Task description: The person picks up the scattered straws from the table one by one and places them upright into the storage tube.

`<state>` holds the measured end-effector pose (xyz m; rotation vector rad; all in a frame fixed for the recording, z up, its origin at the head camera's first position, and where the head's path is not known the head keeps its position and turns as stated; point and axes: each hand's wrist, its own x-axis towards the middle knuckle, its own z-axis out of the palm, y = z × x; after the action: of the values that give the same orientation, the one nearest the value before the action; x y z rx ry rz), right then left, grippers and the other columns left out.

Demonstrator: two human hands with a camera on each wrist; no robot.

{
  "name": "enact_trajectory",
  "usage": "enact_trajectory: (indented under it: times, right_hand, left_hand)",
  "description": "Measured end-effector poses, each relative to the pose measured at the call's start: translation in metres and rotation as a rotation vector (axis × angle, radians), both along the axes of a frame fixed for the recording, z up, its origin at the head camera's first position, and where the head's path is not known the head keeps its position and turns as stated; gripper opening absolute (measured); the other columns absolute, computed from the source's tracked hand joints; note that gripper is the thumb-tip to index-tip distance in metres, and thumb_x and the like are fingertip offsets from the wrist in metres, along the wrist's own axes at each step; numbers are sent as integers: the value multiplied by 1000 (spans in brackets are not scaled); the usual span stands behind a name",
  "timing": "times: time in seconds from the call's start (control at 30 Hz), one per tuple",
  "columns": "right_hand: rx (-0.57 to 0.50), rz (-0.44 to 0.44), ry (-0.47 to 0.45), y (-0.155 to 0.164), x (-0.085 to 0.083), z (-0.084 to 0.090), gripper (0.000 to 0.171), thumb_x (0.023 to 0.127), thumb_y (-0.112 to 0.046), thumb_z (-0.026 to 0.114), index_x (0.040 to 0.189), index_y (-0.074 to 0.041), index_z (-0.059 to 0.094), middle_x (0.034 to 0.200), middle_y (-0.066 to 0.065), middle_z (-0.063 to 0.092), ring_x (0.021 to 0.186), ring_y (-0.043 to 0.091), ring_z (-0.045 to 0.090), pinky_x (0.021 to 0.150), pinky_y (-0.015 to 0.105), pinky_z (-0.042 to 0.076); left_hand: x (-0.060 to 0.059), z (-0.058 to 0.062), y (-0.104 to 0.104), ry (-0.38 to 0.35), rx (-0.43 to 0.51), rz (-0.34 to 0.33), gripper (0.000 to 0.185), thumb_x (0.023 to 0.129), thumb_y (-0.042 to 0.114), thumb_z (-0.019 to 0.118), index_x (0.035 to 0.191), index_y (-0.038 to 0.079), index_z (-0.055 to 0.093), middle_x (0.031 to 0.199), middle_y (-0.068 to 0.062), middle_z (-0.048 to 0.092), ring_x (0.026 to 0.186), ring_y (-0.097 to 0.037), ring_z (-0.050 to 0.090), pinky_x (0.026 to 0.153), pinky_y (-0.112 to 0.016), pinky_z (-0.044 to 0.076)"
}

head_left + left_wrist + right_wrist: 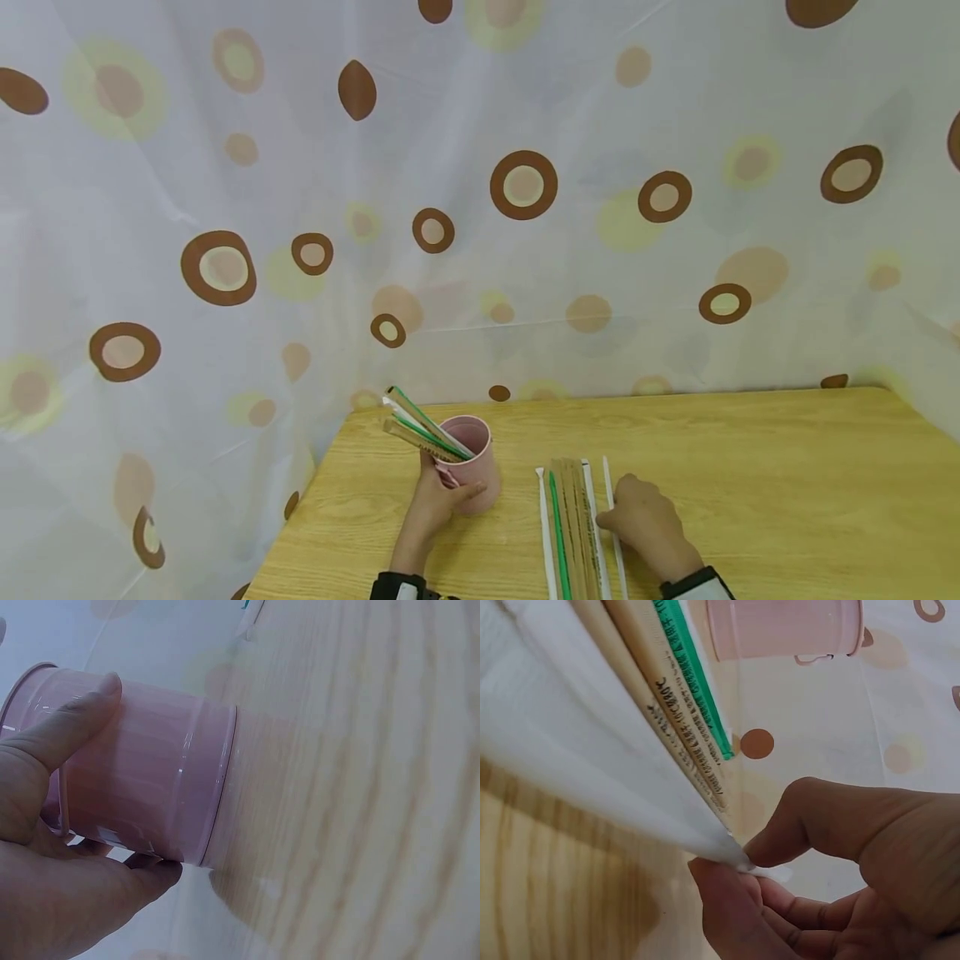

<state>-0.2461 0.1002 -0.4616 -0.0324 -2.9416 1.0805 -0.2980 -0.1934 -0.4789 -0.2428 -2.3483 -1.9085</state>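
Note:
My left hand grips a pink metal mug, its thumb across the mug's side, while the base is on the table. Several wrapped straws, brown, green and white, lean out of the mug to the left. To the right, my right hand pinches a white wrapped straw near its end between thumb and forefinger. Left of that straw lies a row of others: a white-wrapped one, a green one, brown-wrapped ones and another white one. Their near ends are out of view.
The wood-grain table stretches right and behind the straws. A white curtain with brown and yellow spots hangs behind the table's far edge and along its left side.

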Motion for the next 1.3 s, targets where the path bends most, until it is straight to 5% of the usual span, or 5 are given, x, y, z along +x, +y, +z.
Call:
enact_trajectory:
  times: [0.27,0.63,0.97,1.3]
  right_hand:
    - [-60,13,40,1,2,13,31,84,-11,73,99,8,54,63,5,58,51,16,57,48,29,44]
    - [-115,3,154,3,7,34,28,83,-9,66,104,2,52,66,2,52,48,12,37,44,23,29]
    - [-166,-5,375,4,10,58,29,82,-3,63,110,1,57,92,8,65,75,20,66,53,28,49]
    - [-223,2,579,3,10,64,27,82,5,62,108,-2,59,93,7,66,79,18,69,58,28,53]
  left_hand:
    - [0,-1,2,-17,1,2,108,77,-4,85,155,3,11,154,-28,33,144,-43,31,118,-56,26]
    - [0,1,2,-29,-13,-9,109,79,0,85,156,6,9,154,-26,34,140,-37,37,110,-50,36]
    - [1,0,1,-28,6,-9,106,79,-1,85,155,7,10,154,-26,34,141,-40,37,112,-53,34]
    - [1,3,2,-33,-2,3,106,79,-1,84,155,6,11,153,-26,34,137,-38,39,109,-48,39]
